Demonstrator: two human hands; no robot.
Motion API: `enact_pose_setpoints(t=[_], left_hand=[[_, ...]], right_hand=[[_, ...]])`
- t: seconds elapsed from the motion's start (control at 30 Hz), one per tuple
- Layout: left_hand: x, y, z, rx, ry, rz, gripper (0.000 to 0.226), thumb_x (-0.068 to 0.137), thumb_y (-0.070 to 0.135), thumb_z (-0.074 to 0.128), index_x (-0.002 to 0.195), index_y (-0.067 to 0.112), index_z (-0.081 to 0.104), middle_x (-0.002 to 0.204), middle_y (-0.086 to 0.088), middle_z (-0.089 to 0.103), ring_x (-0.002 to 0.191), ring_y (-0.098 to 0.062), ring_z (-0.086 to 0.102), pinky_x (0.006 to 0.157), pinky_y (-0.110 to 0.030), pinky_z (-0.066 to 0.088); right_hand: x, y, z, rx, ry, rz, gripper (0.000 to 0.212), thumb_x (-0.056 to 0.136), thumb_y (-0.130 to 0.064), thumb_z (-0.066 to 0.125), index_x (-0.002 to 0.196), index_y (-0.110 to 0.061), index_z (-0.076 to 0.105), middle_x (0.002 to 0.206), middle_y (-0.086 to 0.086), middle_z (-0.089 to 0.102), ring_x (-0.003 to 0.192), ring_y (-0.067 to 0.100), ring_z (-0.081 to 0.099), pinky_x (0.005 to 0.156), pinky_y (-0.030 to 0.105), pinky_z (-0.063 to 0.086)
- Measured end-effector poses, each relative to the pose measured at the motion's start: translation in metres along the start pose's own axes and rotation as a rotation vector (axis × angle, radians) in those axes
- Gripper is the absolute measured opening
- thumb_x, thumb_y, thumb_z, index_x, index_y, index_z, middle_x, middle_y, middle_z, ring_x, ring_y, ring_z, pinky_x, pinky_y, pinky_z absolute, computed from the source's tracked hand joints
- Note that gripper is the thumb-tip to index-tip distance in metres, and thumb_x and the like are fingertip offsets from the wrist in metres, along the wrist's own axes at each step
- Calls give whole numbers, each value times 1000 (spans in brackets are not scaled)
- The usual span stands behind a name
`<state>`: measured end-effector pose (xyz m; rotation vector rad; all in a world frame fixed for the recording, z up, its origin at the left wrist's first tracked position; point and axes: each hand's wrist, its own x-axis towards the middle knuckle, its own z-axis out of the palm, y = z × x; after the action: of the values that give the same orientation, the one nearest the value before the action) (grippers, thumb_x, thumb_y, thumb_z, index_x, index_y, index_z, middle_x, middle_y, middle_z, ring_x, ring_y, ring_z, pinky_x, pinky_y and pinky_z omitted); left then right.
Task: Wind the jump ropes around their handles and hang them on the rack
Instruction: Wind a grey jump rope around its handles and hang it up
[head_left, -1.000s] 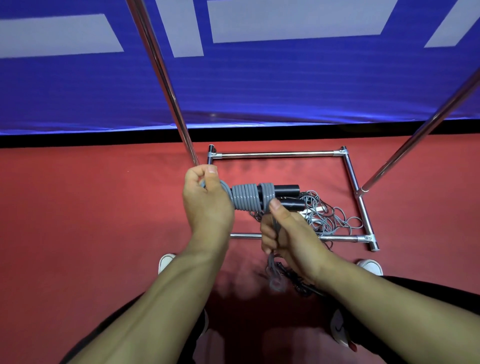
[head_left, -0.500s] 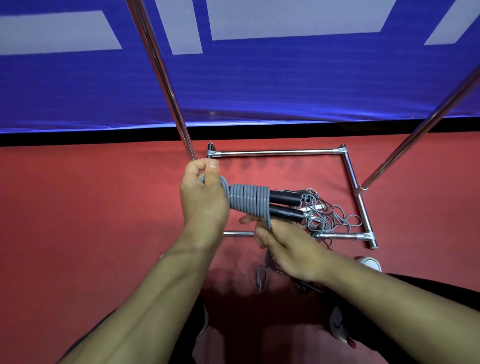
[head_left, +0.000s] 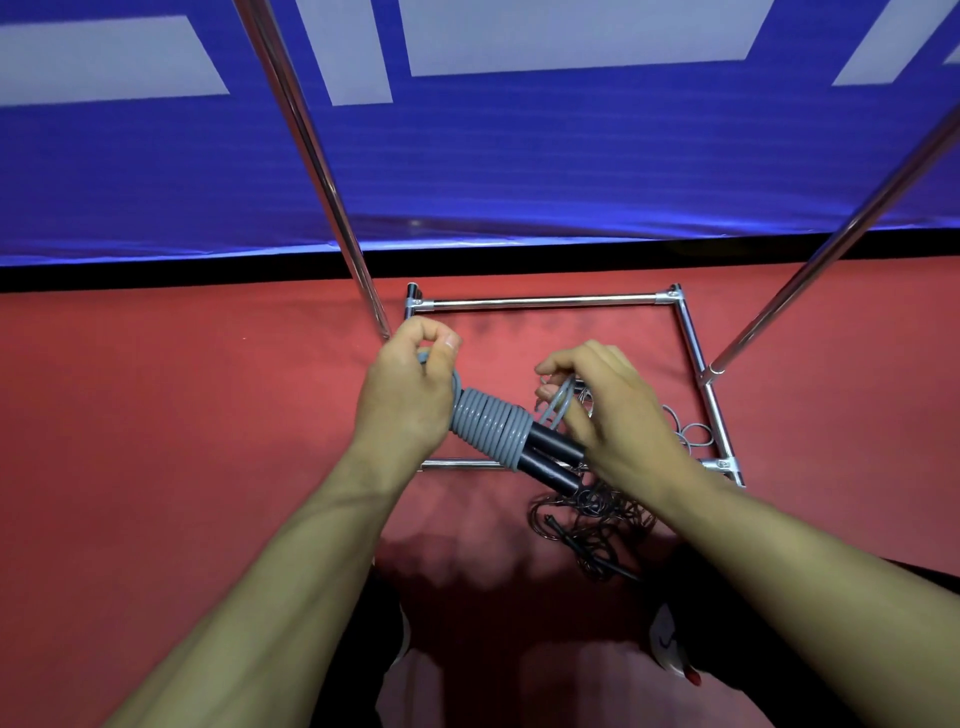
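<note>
My left hand (head_left: 410, 400) grips one end of a pair of black handles (head_left: 553, 460), held side by side over the red floor. A thick grey jump rope (head_left: 488, 428) is coiled in several tight turns around them. My right hand (head_left: 608, 410) pinches the rope's free end, a short loop lifted above the handles' bare ends. The chrome rack (head_left: 540, 300) stands just behind, its base frame on the floor and two uprights rising left and right. Its top is out of view.
A tangle of thin black rope (head_left: 592, 519) lies on the floor below my right hand, and a thin grey rope (head_left: 693, 436) lies inside the rack's base. A blue padded wall (head_left: 519, 171) closes the back. My shoes (head_left: 670, 649) show at the bottom.
My right hand rose from below the handles to above them, carrying the rope's free end over. The coil gained a turn and the handles now tilt down to the right.
</note>
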<state>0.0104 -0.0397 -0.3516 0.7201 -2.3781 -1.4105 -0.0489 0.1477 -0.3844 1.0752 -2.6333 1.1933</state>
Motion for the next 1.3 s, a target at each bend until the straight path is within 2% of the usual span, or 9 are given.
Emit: enact_pose_setpoints(t=[0.13, 0.23, 0.37, 0.47, 0.6, 0.77, 0.93, 1.1, 1.3], left_hand=[[4, -4, -3, 52, 106, -15, 13, 97, 21, 53, 85, 22, 57, 69, 6, 60, 66, -17, 55, 66, -32, 42], [4, -6, -2, 80, 172, -16, 12, 97, 23, 52, 85, 24, 57, 75, 0, 66, 76, -28, 62, 74, -39, 50], [-1, -2, -2, 124, 301, 19, 11, 98, 23, 51, 90, 21, 58, 68, 9, 58, 79, -31, 60, 75, -40, 48], [2, -3, -3, 75, 419, 4, 10, 98, 21, 51, 90, 22, 56, 67, 16, 53, 75, -25, 57, 73, -36, 44], [12, -13, 0, -125, 516, -104, 9, 97, 19, 52, 91, 20, 58, 68, 15, 54, 68, -18, 55, 75, -37, 48], [14, -17, 8, -232, 559, -129, 9, 95, 21, 52, 88, 24, 57, 72, 14, 56, 71, -16, 54, 79, -39, 50], [11, -15, 11, -256, 530, -123, 18, 96, 21, 52, 81, 31, 54, 73, 13, 56, 70, -16, 53, 76, -38, 49], [11, -13, 12, -324, 521, -165, 18, 97, 23, 53, 80, 29, 54, 68, 12, 53, 61, -8, 48, 70, -32, 44], [13, -17, 15, -507, 517, -325, 15, 93, 32, 54, 79, 28, 57, 70, 6, 53, 68, -20, 50, 68, -43, 45]], right_hand=[[7, 1, -7, -41, 82, -50, 9, 81, -19, 68, 85, -19, 60, 83, -12, 50, 82, 11, 44, 72, 25, 33], [4, -2, -8, -102, 63, -89, 23, 73, -2, 71, 82, -20, 61, 81, -7, 56, 81, 14, 45, 73, 30, 38], [0, -14, -4, -232, 39, -170, 6, 78, -16, 59, 81, -17, 65, 78, -1, 59, 72, 24, 52, 70, 31, 35], [-9, -19, 1, -221, 35, -159, 19, 83, -19, 61, 99, -16, 70, 85, -1, 62, 74, 21, 60, 66, 30, 44], [-30, -28, 15, 51, -56, -25, 41, 90, -19, 65, 131, -20, 60, 100, -19, 46, 73, -8, 49, 77, 4, 37], [-37, -45, 33, 646, -17, 425, 34, 93, 0, 59, 115, -26, 53, 98, -6, 52, 67, 15, 67, 71, 38, 60], [-37, -50, 42, 1173, 48, 927, 31, 87, 4, 66, 97, -11, 41, 77, 8, 49, 58, 18, 61, 58, 31, 57], [-26, -42, 35, 1312, -102, 872, 20, 85, 2, 64, 104, -4, 58, 72, 8, 47, 57, 14, 63, 57, 25, 55], [-15, -36, 28, 1435, -118, 795, 28, 81, 2, 63, 105, -11, 57, 77, 7, 44, 58, 11, 58, 50, 19, 44]])
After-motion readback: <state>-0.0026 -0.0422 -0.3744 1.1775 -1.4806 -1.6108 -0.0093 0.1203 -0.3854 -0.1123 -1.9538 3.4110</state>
